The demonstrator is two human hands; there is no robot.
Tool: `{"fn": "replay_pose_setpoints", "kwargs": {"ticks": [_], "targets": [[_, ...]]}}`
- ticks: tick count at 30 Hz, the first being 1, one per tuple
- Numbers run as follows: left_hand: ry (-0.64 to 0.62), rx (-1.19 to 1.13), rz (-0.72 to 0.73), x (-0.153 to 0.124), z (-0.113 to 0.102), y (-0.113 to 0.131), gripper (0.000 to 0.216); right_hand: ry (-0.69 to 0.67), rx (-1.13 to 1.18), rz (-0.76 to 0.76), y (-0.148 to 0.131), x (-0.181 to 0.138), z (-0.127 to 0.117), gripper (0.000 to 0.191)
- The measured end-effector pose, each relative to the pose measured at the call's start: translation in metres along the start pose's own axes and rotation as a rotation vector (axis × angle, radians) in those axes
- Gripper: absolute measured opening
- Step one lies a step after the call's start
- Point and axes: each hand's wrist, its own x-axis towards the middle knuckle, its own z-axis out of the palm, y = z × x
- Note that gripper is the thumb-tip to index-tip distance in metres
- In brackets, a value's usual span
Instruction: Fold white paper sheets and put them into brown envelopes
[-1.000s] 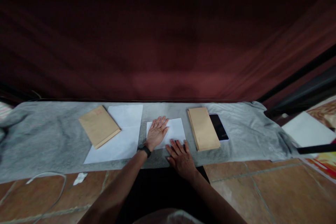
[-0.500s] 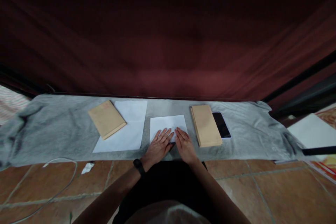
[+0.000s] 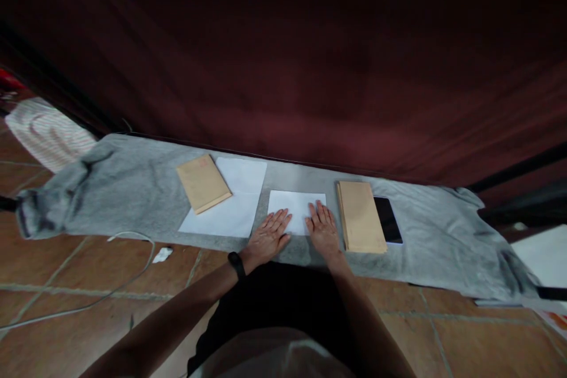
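A white sheet of paper, apparently folded, lies flat on the grey cloth in front of me. My left hand rests palm down on its near left corner, fingers stretched out. On its right side lies my right hand, also flat with the fingers extended. Just right of that hand is a stack of brown envelopes. Left of my hands, another brown envelope lies slanted across larger white paper. Parts of the sheet's near edge are hidden under my hands.
The grey cloth covers a long, narrow surface. A dark-screened phone lies partly beneath the brown stack. A dark red curtain rises behind. On the tiled floor are a white cable and a crumpled tissue.
My hands have moved apart, from close together at the sheet's near middle to its left and right sides. The whole view has shifted and tilted.
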Motion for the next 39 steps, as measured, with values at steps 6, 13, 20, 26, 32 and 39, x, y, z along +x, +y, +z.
{"fn": "replay_pose_setpoints", "kwargs": {"ticks": [6, 13, 20, 26, 32, 39], "targets": [[0.026, 0.088, -0.153, 0.026, 0.011, 0.011, 0.056, 0.072, -0.05, 0.0, 0.001, -0.005, 0.006, 0.054], [0.004, 0.058, -0.088, 0.068, 0.031, 0.015, 0.054, 0.063, -0.066, 0.0, 0.001, -0.003, 0.006, 0.054], [0.024, 0.135, -0.159, 0.058, 0.021, -0.026, 0.059, 0.079, -0.066, -0.009, 0.003, -0.006, 0.009, 0.053], [0.016, 0.196, -0.152, 0.057, 0.02, -0.023, 0.059, 0.007, -0.022, 0.072, -0.014, 0.018, 0.008, 0.049], [0.005, 0.213, -0.142, 0.058, 0.019, -0.022, 0.06, -0.076, -0.014, -0.02, -0.029, 0.034, 0.016, 0.05], [-0.007, 0.18, -0.171, 0.056, 0.021, -0.022, 0.061, 0.04, -0.07, 0.004, -0.009, 0.023, 0.019, 0.052]]}}
